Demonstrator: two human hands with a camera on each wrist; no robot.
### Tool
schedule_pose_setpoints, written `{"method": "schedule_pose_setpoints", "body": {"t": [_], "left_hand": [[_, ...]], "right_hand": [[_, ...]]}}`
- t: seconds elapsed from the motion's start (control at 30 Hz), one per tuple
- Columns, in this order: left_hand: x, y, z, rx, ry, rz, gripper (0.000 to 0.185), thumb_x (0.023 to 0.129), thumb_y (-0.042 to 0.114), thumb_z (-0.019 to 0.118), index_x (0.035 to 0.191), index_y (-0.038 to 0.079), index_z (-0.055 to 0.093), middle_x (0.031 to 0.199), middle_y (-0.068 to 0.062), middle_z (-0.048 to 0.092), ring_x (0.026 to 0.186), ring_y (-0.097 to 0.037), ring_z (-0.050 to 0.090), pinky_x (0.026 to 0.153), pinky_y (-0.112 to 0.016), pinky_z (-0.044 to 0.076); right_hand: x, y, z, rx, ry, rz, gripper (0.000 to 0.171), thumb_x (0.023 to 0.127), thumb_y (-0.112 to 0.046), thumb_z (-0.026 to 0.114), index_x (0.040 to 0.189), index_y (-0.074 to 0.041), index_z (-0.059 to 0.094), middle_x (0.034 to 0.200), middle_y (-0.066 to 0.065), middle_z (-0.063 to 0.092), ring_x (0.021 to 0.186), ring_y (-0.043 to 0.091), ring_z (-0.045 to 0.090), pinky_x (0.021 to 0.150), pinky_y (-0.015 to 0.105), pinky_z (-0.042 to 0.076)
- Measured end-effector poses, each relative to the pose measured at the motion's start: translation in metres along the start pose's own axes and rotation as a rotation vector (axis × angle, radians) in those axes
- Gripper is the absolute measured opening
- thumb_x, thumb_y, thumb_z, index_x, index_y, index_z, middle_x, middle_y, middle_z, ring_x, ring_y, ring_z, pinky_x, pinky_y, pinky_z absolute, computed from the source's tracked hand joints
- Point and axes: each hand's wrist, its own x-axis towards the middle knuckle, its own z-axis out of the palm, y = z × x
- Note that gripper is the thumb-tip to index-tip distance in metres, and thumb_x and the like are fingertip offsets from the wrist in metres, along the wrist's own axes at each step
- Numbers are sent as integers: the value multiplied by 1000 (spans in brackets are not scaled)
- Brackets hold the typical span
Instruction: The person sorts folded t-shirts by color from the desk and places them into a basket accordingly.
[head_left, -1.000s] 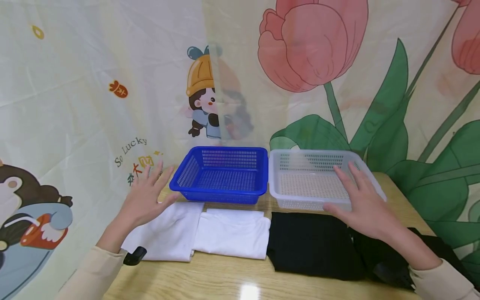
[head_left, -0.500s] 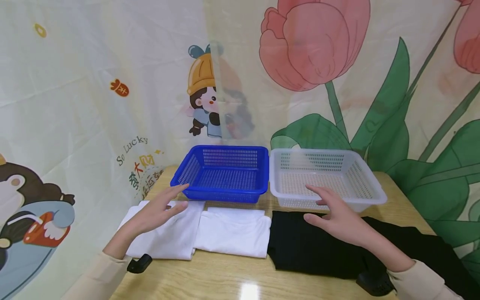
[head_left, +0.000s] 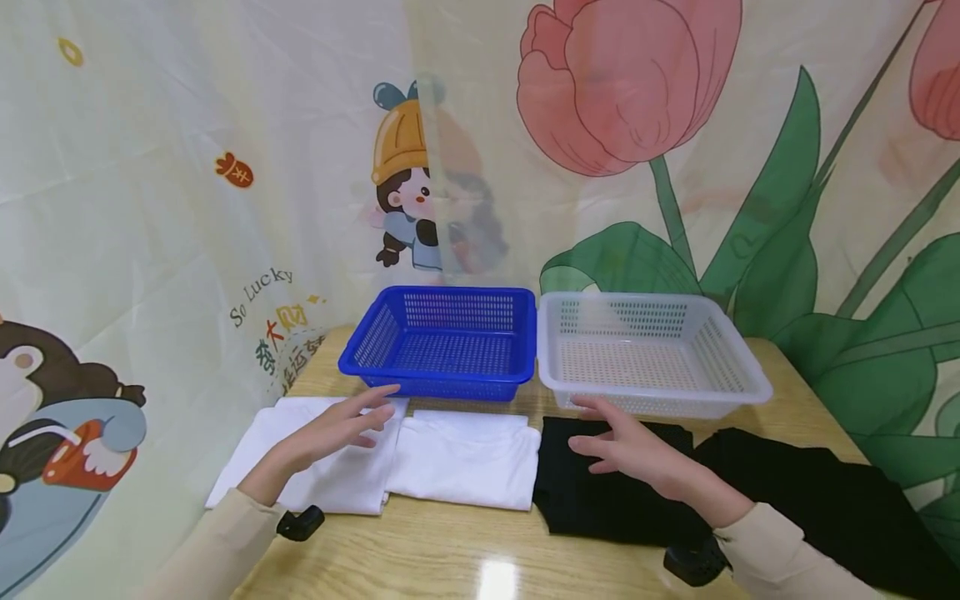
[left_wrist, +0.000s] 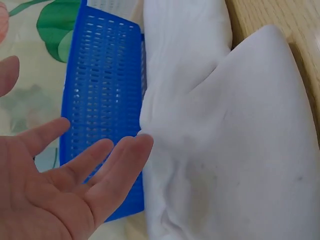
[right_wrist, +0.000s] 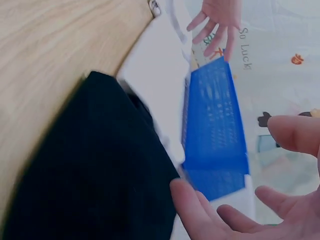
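Observation:
My left hand (head_left: 341, 422) hovers open, fingers straight, just above the left of two folded white cloths (head_left: 322, 467); the wrist view shows its palm (left_wrist: 55, 195) over the white cloth (left_wrist: 230, 150). My right hand (head_left: 626, 446) is open with spread fingers, low over a folded black cloth (head_left: 600, 492). The second white cloth (head_left: 465, 458) lies between them. A second black cloth (head_left: 810, 492) lies at the right. Whether either hand touches its cloth is unclear.
A blue perforated basket (head_left: 448, 342) and a white perforated basket (head_left: 645, 350) stand side by side behind the cloths on a wooden table (head_left: 450, 558). A printed curtain hangs close behind and to the left. Black wrist mounts (head_left: 300, 523) sit near the table's front.
Both hands have dropped from basket height and pulled back toward me. The left one now lies over the white cloth, the right one over the black cloth.

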Motion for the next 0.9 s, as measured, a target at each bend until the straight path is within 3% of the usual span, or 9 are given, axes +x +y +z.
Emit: {"method": "schedule_pose_setpoints", "body": {"t": [0.2, 0.37, 0.53, 0.7, 0.9], "left_hand": [[11, -8, 7, -142, -67, -86, 73, 110, 52, 53, 168, 15, 29, 162, -25, 41, 128, -37, 61, 99, -46, 58], [20, -15, 12, -175, -106, -129, 77, 110, 51, 53, 169, 10, 24, 152, -26, 49, 123, -32, 64, 98, -45, 59], [28, -16, 11, -189, -117, -160, 80, 110, 50, 53, 168, 6, 22, 149, -27, 50, 124, -35, 62, 96, -45, 60], [30, -15, 8, -126, -99, -176, 81, 109, 51, 56, 167, 4, 24, 158, -28, 46, 132, -41, 59, 98, -47, 59], [33, -14, 15, -39, -144, -183, 80, 106, 51, 61, 166, 8, 30, 142, -19, 55, 117, -27, 61, 100, -44, 57]], "right_hand": [[15, 4, 19, 245, -130, 60, 82, 106, -27, 67, 167, -5, 17, 163, 36, 28, 138, 53, 51, 97, 54, 59], [25, 8, 31, 369, -190, 134, 87, 105, -26, 66, 168, -4, 11, 163, 37, 28, 136, 52, 54, 98, 55, 58], [33, 9, 37, 382, -169, 187, 89, 103, -26, 67, 168, -4, 11, 163, 35, 30, 133, 50, 57, 95, 58, 59], [37, 6, 39, 352, -138, 221, 88, 101, -26, 68, 168, -5, 15, 161, 34, 37, 136, 52, 54, 93, 60, 59], [42, 3, 41, 334, -150, 230, 86, 102, -24, 67, 168, -3, 15, 158, 36, 40, 134, 53, 54, 94, 61, 58]]}}
